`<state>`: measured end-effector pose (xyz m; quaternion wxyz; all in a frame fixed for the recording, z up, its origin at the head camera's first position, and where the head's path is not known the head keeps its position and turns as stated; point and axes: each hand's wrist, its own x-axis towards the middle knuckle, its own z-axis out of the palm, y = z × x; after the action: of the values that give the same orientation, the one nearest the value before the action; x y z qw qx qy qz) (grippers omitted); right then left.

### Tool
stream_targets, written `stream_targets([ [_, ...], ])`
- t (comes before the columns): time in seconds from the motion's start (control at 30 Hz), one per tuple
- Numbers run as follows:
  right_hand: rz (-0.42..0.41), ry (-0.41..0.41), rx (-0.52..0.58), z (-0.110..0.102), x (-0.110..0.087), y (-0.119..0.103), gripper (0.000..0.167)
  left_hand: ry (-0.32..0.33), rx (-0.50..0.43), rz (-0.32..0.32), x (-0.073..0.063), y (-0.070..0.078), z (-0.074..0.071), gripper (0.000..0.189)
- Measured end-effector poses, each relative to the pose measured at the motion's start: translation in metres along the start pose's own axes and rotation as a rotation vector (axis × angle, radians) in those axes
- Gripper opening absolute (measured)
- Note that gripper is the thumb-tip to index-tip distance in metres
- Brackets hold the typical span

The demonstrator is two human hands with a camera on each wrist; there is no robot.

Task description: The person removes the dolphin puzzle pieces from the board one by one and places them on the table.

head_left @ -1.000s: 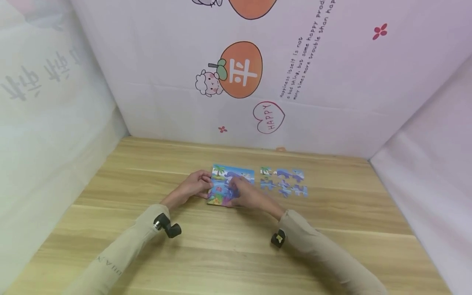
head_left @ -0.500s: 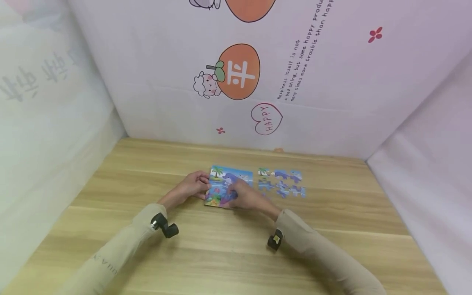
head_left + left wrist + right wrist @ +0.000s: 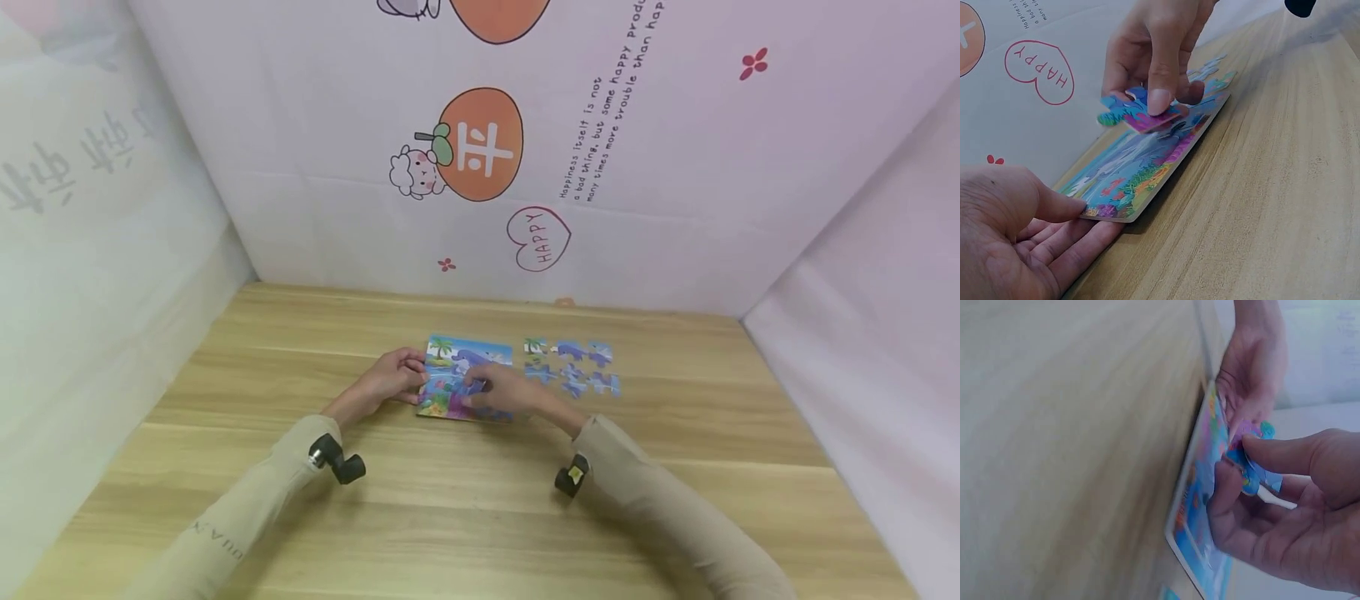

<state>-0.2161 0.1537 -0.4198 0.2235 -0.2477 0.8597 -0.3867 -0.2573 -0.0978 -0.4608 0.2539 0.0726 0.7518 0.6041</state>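
Observation:
My left hand [image 3: 388,377] holds the left edge of a flat picture board [image 3: 444,367] with dolphins, a palm and sea plants. In the left wrist view its thumb lies on the board's top face and its fingers reach under the corner. Over the board's lower right part, my right hand [image 3: 512,392] pinches a jigsaw piece [image 3: 1138,114], blue with purple and green, between thumb and fingers. That piece is tilted just above the board in the left wrist view. In the right wrist view the thumb and curled fingers cover part of the piece [image 3: 1267,477].
Right of the board, several loose jigsaw pieces [image 3: 573,377] lie in rough rows on the wooden table [image 3: 420,517]. A white printed cloth [image 3: 337,225] stands behind the table, with white cloth along both sides.
My right hand has shifted slightly right, and the board's lower right corner now shows beneath it. The left hand stays at the board's left edge. The view has shifted a little.

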Motion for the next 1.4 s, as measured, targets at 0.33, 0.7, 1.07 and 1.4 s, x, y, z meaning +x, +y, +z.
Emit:
stream_targets([
  [0.33,0.068,0.096,0.281,-0.026,-0.024,0.015,0.038,0.015,0.013,0.022,0.002,-0.002,0.003,0.046],
  [0.7,0.069,0.26,0.238,-0.048,-0.064,0.048,0.043,0.031,0.007,0.012,0.005,-0.003,0.008,0.045],
  [1.07,0.186,0.34,0.283,-0.058,-0.115,0.062,0.024,0.035,-0.002,0.014,0.001,-0.003,0.007,0.046],
  [1.4,0.307,0.303,0.316,-0.058,-0.138,0.073,0.019,0.051,0.002,0.015,-0.002,-0.005,0.003,0.046],
])
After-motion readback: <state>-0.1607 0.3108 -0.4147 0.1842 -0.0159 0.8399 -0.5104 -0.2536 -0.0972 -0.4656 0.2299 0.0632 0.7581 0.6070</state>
